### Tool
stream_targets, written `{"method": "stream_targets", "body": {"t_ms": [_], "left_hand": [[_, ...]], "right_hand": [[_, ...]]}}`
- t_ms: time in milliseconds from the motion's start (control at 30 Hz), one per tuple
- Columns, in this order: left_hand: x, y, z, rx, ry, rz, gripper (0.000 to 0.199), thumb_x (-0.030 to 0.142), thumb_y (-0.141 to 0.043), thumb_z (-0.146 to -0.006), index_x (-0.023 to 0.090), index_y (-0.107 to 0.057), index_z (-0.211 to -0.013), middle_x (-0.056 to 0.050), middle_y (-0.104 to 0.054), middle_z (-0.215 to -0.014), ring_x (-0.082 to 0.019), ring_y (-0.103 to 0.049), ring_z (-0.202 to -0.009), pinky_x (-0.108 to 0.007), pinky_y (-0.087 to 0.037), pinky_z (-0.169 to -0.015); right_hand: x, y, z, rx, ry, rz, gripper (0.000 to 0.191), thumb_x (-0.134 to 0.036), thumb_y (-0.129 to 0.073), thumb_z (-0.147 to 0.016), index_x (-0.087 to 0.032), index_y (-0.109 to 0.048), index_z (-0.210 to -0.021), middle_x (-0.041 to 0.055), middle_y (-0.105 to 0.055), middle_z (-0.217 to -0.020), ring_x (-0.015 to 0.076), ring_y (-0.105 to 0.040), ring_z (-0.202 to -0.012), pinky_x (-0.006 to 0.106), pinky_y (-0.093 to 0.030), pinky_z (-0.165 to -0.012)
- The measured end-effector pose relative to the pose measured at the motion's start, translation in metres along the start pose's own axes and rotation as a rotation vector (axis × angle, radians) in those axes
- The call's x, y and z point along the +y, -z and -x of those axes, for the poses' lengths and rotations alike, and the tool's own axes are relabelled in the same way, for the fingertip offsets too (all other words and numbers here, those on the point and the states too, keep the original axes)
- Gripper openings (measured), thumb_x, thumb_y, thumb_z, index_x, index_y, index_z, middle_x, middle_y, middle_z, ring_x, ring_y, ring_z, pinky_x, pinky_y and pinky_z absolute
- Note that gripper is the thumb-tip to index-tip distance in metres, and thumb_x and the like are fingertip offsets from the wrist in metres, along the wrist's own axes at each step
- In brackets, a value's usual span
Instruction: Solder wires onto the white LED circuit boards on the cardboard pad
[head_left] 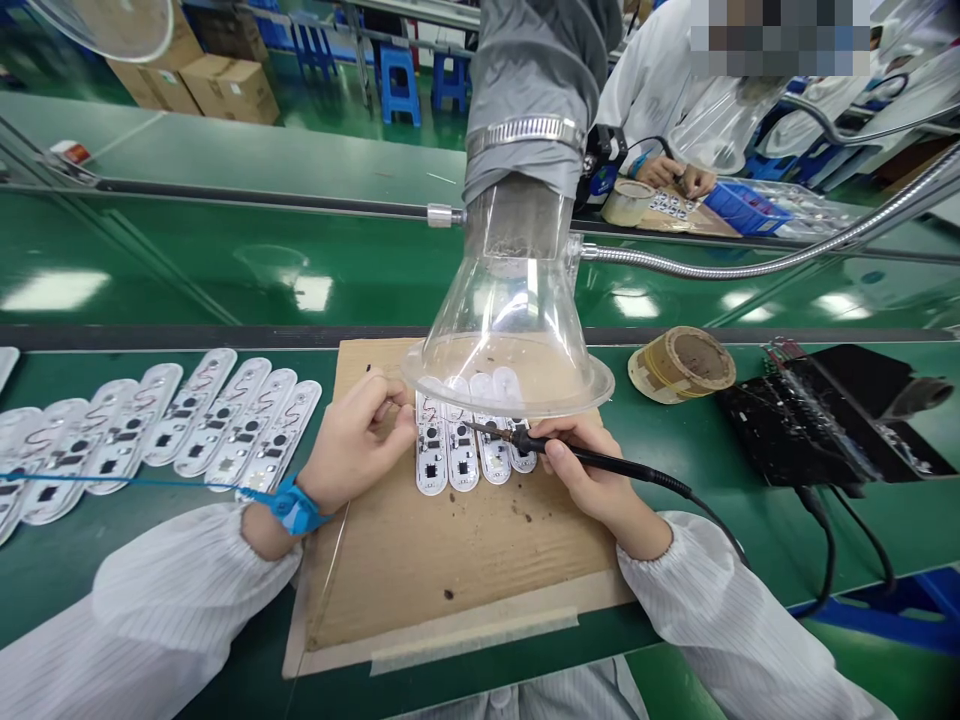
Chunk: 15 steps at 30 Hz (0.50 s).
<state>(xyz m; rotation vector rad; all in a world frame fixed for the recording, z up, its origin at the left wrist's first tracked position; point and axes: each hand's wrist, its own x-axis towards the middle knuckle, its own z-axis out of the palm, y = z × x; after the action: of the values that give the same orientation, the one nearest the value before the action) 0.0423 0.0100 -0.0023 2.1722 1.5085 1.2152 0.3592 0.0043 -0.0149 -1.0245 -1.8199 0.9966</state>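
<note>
Four white circuit boards (463, 458) lie side by side on a brown cardboard sheet (450, 560), and this sheet is on the green surface (750, 545). Their upper ends are under a clear plastic funnel (510, 375) (it hangs on a grey hose just above them, not touching). The right hand (581, 470) is closed around a black soldering iron (592, 460) like around a pen, and the thin metal tip of the iron reaches to the upper part of the boards, near the second one from the left. The left hand (352, 445) rests beside the boards with its fingers curled and pinched together; I cannot tell if it has hold of something thin, because this is too small to see. A blue strap (292, 505) goes around the left wrist.

More white boards (240, 425) lie in a row on the left of the cardboard. On the right are a roll of tape (681, 365) and a black mat (817, 415). Across the green belt, a co-worker's hands (675, 175) work beside a blue basket (746, 208).
</note>
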Motion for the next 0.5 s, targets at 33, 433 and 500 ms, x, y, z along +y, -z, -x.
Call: {"method": "stream_targets", "body": {"t_ms": [33,433,500], "left_hand": [[-0.0001,0.0000,0.0001,0.006,-0.012,0.002,0.021,0.014,-0.055,-0.095,0.024,-0.044,-0.081,0.006,-0.035,-0.071,-0.014,-0.033,-0.060,-0.030,-0.027,-0.058],[0.0008,-0.0002,-0.0001,-0.012,-0.017,-0.009,0.024,0.012,-0.055,-0.095,0.024,-0.042,-0.081,0.007,-0.033,-0.071,-0.012,-0.034,-0.059,-0.028,-0.028,-0.057],[0.0003,-0.0004,0.0002,-0.022,-0.013,-0.004,0.024,0.012,-0.055,-0.095,0.024,-0.041,-0.080,0.007,-0.033,-0.071,-0.012,-0.034,-0.060,-0.028,-0.028,-0.058]], "right_hand": [[-0.0007,-0.0003,-0.0003,-0.001,0.002,-0.003,0.021,-0.045,-0.063,-0.111,-0.028,-0.074,-0.117,0.0043,-0.076,-0.094,0.0201,-0.074,-0.082,0.035,-0.063,-0.075],[-0.0077,-0.0020,-0.0045,-0.088,0.011,0.018,0.020,-0.043,-0.062,-0.112,-0.028,-0.071,-0.121,0.0034,-0.076,-0.097,0.0158,-0.071,-0.075,0.031,-0.061,-0.072],[-0.0082,-0.0020,-0.0045,-0.089,0.015,0.027,0.020,-0.043,-0.062,-0.112,-0.028,-0.071,-0.121,0.0037,-0.076,-0.100,0.0155,-0.071,-0.076,0.030,-0.061,-0.072]]}}
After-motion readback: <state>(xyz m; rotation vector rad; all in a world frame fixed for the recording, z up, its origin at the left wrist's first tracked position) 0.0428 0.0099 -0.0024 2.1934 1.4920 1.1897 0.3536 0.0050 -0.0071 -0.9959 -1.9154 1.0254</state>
